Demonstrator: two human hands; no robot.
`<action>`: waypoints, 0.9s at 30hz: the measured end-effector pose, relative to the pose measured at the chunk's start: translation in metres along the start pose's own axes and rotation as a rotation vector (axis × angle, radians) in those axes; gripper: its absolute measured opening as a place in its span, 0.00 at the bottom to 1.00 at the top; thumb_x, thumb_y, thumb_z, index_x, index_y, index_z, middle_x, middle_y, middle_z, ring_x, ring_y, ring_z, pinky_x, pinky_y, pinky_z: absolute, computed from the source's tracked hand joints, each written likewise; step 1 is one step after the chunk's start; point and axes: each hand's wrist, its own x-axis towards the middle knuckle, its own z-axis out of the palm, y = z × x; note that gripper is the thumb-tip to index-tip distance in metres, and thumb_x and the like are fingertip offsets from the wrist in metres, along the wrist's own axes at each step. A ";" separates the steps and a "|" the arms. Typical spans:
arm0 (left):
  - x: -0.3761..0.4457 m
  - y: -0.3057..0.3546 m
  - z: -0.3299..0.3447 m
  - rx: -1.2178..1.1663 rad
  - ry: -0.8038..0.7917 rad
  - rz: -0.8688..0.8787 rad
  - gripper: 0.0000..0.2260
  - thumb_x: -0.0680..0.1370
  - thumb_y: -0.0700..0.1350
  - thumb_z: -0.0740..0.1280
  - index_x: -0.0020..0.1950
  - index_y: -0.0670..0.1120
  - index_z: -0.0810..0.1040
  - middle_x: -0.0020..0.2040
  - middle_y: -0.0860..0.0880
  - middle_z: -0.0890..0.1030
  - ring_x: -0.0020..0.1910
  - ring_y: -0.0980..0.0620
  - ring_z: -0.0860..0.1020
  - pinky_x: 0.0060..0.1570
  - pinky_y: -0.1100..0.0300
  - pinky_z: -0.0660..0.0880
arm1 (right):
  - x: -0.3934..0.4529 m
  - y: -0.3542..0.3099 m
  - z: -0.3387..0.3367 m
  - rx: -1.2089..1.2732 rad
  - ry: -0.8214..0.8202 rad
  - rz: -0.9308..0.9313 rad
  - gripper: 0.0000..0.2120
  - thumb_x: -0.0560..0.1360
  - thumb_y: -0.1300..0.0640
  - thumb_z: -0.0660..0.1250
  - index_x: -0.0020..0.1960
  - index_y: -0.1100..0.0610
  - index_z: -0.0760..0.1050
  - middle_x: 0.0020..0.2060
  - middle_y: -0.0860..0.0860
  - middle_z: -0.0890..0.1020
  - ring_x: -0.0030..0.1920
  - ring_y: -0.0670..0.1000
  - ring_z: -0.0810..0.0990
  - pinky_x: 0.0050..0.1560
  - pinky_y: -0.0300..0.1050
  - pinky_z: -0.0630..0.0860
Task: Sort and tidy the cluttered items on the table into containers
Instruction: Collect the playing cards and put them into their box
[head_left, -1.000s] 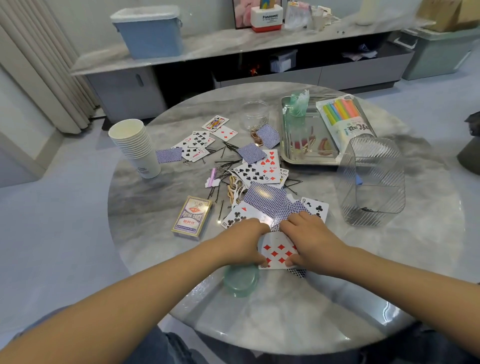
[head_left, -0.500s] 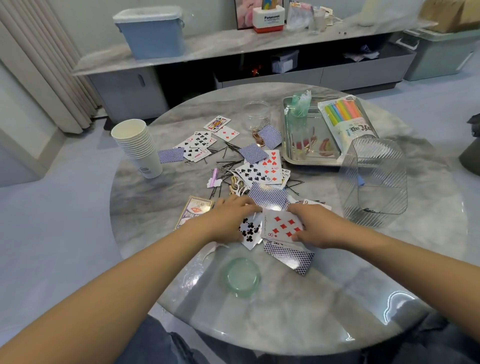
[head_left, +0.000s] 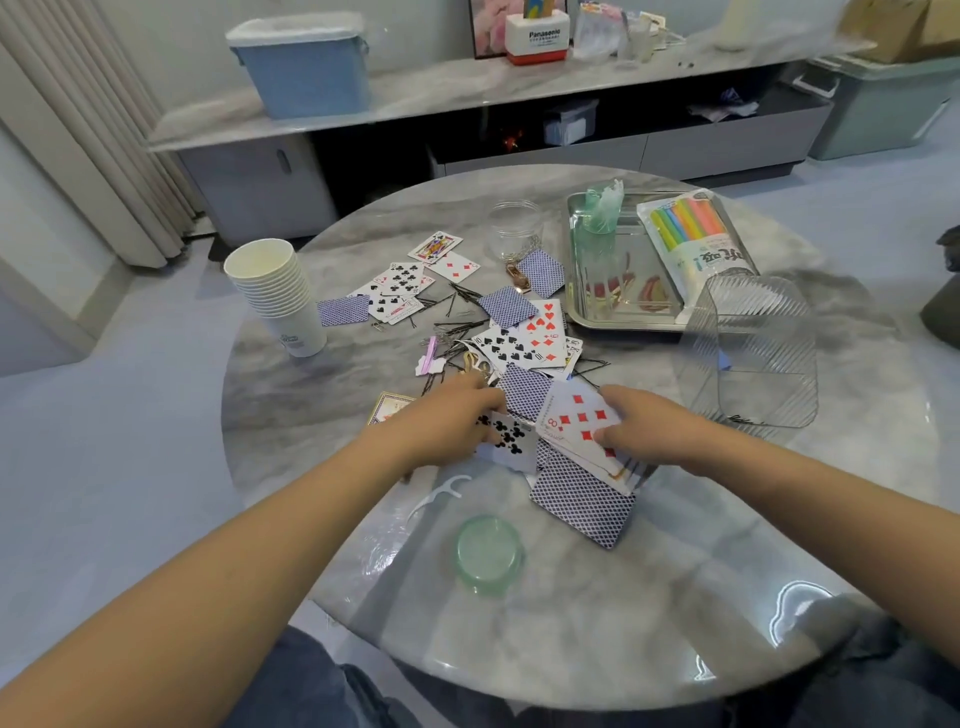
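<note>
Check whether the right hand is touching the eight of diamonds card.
Touching. The head view shows the right hand with its fingers lying over the edge of the eight of diamonds, covering part of the card's face.

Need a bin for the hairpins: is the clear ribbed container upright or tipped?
Upright: the clear ribbed container stands with its open mouth facing up.

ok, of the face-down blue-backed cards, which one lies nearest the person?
The face-down card at the near edge of the gathered pile, just below the right hand and beside the green lid. The other blue-backed cards lie farther up the table.
</note>
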 end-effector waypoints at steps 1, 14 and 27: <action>-0.001 0.003 0.000 -0.035 0.021 0.006 0.12 0.78 0.44 0.65 0.60 0.43 0.72 0.60 0.46 0.68 0.59 0.47 0.70 0.55 0.56 0.68 | -0.001 -0.001 -0.001 0.044 -0.046 0.008 0.12 0.78 0.60 0.60 0.61 0.53 0.68 0.51 0.50 0.77 0.49 0.50 0.77 0.39 0.39 0.75; -0.003 0.042 0.007 -0.379 0.212 0.011 0.24 0.73 0.45 0.72 0.66 0.51 0.66 0.49 0.53 0.74 0.49 0.53 0.74 0.46 0.60 0.70 | -0.010 -0.007 0.002 -0.059 -0.038 -0.326 0.11 0.77 0.52 0.63 0.59 0.50 0.70 0.38 0.45 0.75 0.42 0.53 0.76 0.40 0.44 0.72; -0.003 0.046 0.023 -0.922 0.068 -0.090 0.16 0.75 0.31 0.65 0.58 0.47 0.69 0.53 0.48 0.73 0.55 0.51 0.73 0.56 0.59 0.73 | 0.002 -0.002 0.028 -0.043 0.194 -0.321 0.05 0.72 0.61 0.66 0.46 0.54 0.75 0.40 0.50 0.79 0.42 0.50 0.74 0.36 0.39 0.67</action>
